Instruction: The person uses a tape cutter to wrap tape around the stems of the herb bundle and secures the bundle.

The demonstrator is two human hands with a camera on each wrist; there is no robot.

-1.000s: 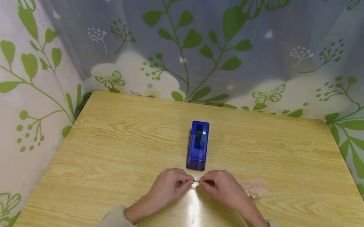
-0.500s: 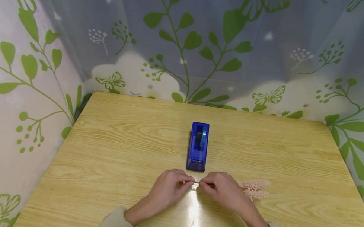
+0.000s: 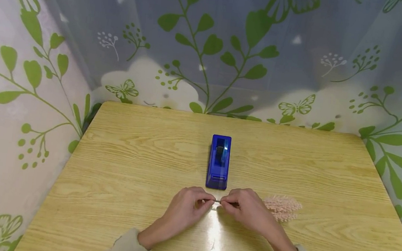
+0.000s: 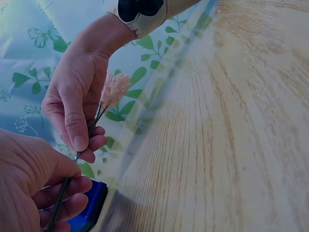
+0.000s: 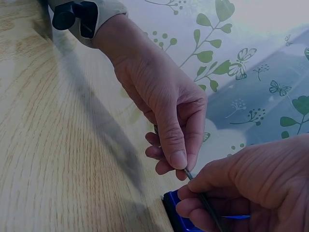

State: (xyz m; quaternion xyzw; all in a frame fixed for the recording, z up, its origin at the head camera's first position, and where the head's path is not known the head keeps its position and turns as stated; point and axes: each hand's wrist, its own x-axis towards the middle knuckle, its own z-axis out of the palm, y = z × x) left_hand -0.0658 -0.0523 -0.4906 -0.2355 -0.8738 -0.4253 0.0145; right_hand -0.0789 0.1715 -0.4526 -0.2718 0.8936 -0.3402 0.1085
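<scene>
Just in front of the blue tape dispenser, both hands pinch a thin dark stem of pink artificial-looking flowers. My left hand has it between thumb and fingertips, and the stem runs back under that palm in the left wrist view. A short distance to the right, my right hand grips the same stem bundle. Fluffy pink flower heads stick out beyond the right hand's far side. Most of the stem is hidden by the fingers. In the right wrist view a dark stem also passes under the right fingers.
The wooden table stretches out on both sides of the hands. Behind it hangs a leaf-and-butterfly patterned curtain. A roll sits inside the dispenser. A strong light reflection lies on the tabletop between the forearms.
The pink flower heads have turned, parting into two clusters and then fanning fuller and slightly farther right. Both hands stay nearly in place with small finger shifts. The dispenser stays put.
</scene>
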